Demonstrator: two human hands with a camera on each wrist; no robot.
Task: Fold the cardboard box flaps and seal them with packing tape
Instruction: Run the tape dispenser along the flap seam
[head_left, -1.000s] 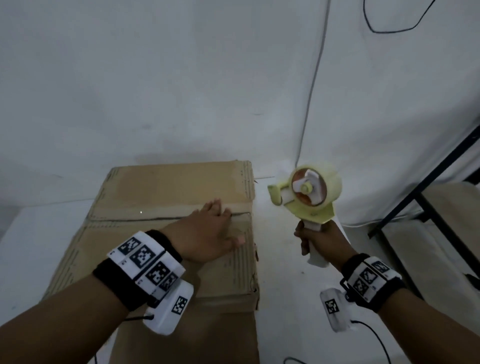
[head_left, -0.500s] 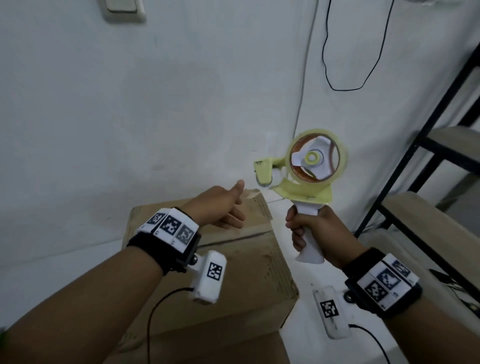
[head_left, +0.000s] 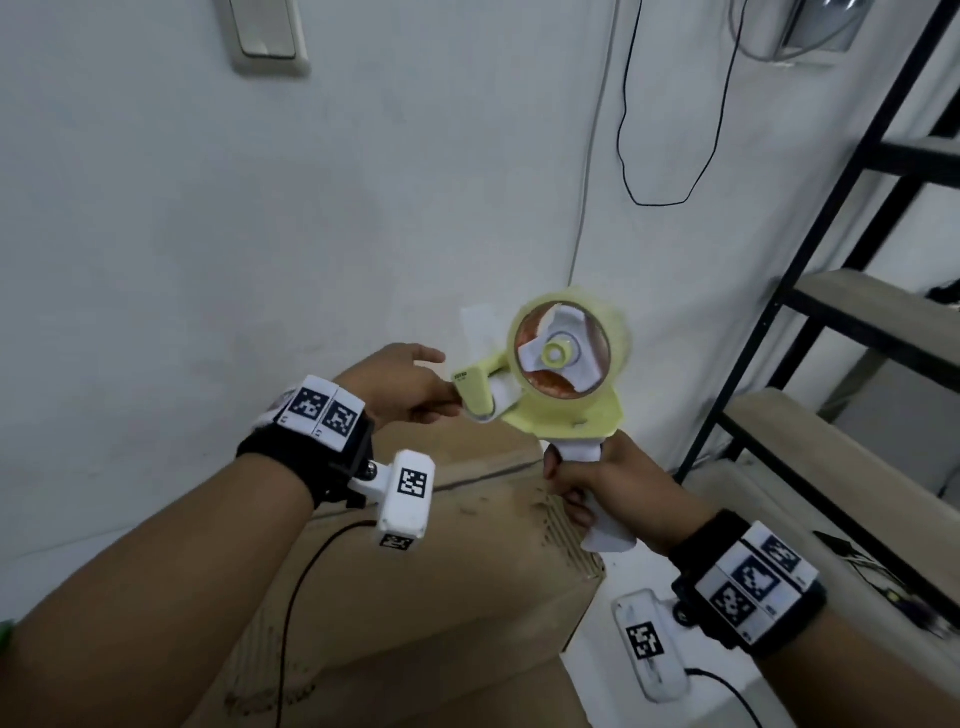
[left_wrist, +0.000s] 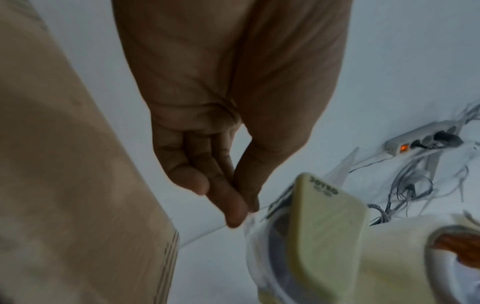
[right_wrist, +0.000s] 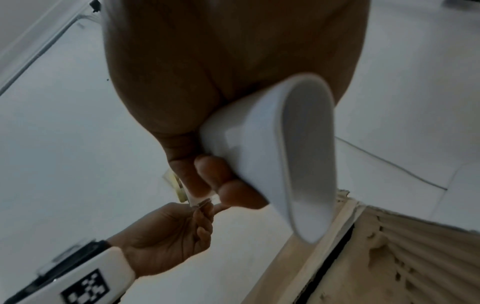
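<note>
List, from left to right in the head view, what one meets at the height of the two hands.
Left hand → pale yellow front flap of the tape dispenser → clear tape roll on its white hub → right hand gripping the white handle → black metal shelf frame.

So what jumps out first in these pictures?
The pale yellow tape dispenser held up mid-frame, its white handle gripped by the right hand. The left hand reaches to its front end, fingertips pinching at the clear tape there. Below them sits the cardboard box, flaps folded shut, its seam showing no tape.
</note>
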